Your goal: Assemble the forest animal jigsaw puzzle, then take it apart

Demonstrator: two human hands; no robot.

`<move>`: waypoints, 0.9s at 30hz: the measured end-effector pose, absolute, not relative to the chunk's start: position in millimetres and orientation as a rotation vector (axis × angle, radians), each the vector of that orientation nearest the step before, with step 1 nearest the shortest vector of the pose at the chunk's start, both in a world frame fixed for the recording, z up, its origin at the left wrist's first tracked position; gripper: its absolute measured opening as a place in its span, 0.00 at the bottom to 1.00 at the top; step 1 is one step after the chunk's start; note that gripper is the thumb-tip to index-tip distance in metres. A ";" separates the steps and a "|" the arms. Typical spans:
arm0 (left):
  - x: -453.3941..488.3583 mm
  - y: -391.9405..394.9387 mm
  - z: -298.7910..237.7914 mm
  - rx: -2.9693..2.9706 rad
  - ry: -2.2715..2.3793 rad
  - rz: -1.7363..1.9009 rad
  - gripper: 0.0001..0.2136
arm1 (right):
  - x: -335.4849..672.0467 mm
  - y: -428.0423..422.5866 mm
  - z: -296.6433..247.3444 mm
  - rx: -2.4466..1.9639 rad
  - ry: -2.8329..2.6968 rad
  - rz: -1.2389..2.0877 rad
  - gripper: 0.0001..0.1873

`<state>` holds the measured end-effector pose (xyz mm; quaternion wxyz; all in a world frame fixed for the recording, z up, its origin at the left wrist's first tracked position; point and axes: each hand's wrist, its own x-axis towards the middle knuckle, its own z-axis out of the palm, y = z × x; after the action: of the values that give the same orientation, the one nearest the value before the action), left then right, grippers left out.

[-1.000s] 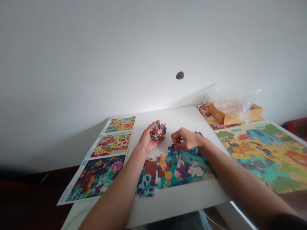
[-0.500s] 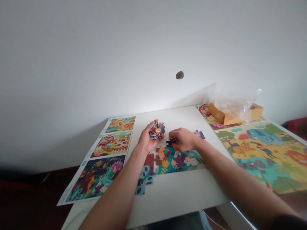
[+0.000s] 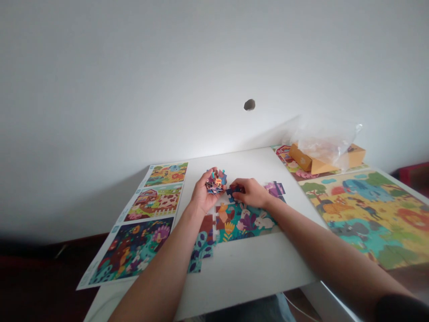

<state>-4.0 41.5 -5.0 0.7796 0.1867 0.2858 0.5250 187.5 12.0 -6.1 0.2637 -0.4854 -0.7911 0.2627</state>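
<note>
My left hand [image 3: 203,193] is cupped palm up around a small heap of jigsaw pieces [image 3: 215,181]. A little to its right, my right hand [image 3: 251,193] pinches a dark blue jigsaw piece [image 3: 235,191] between fingers and thumb, just above the far edge of the partly joined puzzle [image 3: 243,222]. That puzzle shows white rabbits, flowers and teal ground. A few loose purple-and-pink pieces [image 3: 275,189] lie beyond my right hand, apart from it.
A white table [image 3: 248,264] carries a printed strip of three picture panels [image 3: 147,219] on the left. A large finished puzzle [image 3: 365,214] lies on the right. Behind it are an orange cardboard box [image 3: 326,161] and a clear plastic bag [image 3: 323,142], against a white wall.
My right hand has moved left, closer to my left hand, with the dark blue piece in its fingers. The purple pieces now show more fully. My left hand still holds its heap.
</note>
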 end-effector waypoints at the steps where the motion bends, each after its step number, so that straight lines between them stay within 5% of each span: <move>1: -4.3 41.9 -4.9 0.395 0.617 1.142 0.11 | 186.6 12.9 -8.8 -1.331 -2.091 0.714 0.14; 11: 2.0 39.6 -2.4 0.446 0.664 1.160 0.12 | 175.9 12.5 -15.3 -1.065 -1.466 1.233 0.16; 18: 9.3 22.4 -1.5 0.970 0.667 0.970 0.30 | 180.1 15.7 -17.9 -1.129 -1.588 0.895 0.28; 21: 6.9 20.9 -5.9 1.137 0.742 1.007 0.38 | 185.4 16.4 -14.1 -1.022 -1.805 0.798 0.24; 27: -6.8 32.0 -17.6 1.745 0.898 1.016 0.33 | 192.0 16.7 -13.4 -1.008 -2.038 0.637 0.20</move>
<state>-6.8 32.0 -17.6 0.4492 0.7054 0.3630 0.4108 192.0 16.7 -13.4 0.3804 -0.3949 -0.7982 0.2496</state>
